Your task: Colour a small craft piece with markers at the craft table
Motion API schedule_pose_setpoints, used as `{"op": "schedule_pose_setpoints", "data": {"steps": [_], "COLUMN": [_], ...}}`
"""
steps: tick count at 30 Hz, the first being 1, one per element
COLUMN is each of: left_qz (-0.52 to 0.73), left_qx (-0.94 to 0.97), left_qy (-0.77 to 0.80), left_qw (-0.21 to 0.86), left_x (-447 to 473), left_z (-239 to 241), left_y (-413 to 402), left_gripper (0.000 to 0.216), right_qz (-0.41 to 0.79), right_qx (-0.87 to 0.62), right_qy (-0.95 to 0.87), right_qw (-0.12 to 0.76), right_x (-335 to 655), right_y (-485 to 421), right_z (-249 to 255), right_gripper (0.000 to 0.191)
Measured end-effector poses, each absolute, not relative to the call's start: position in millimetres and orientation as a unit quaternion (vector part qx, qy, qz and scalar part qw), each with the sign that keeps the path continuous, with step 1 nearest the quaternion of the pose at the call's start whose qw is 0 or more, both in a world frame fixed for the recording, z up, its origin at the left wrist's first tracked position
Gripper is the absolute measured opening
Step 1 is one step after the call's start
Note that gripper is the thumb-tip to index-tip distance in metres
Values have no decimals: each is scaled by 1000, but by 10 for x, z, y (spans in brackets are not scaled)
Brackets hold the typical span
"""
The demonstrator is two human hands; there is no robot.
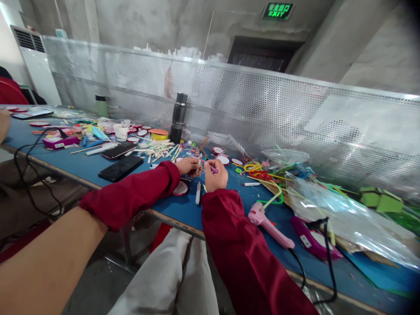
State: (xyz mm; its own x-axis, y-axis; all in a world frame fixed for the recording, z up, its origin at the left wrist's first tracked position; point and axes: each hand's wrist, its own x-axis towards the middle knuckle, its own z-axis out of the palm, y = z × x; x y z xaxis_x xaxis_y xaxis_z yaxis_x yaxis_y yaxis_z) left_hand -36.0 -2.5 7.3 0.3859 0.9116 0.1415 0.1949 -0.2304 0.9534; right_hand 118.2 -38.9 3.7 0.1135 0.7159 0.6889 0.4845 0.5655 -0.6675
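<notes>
Both my hands meet above the blue table (pixel 183 210), each in a dark red sleeve cover. My left hand (pixel 188 166) is closed in a pinch on a small pale stick-like piece. My right hand (pixel 215 175) is curled shut round a thin purple stick whose tip shows at its top. The two hands almost touch. A white marker (pixel 197 193) lies on the table just under them, and a round red-rimmed disc (pixel 180 188) lies beside my left wrist.
A pink glue gun (pixel 269 225) with a black cord lies right of my arm, beside a purple one (pixel 311 240). Plastic bags and pipe cleaners (pixel 331 205) pile at the right. Two phones (pixel 120 167), wooden sticks, a black flask (pixel 179 117) and craft clutter sit left. A perforated metal screen backs the table.
</notes>
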Motion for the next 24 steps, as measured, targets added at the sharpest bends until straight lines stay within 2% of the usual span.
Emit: {"op": "schedule_pose_setpoints", "data": {"steps": [24], "left_qz": [382], "left_qx": [688], "left_qy": [398], "left_qw": [471], "left_x": [-368], "left_z": [64], "left_y": [-17], "left_gripper": [26], "right_qz": [96], "right_qx": [-460], "right_qy": [-658], "right_qw": [589], "right_x": [1191], "right_y": [-382], "right_z": [35], "right_gripper": [24]}}
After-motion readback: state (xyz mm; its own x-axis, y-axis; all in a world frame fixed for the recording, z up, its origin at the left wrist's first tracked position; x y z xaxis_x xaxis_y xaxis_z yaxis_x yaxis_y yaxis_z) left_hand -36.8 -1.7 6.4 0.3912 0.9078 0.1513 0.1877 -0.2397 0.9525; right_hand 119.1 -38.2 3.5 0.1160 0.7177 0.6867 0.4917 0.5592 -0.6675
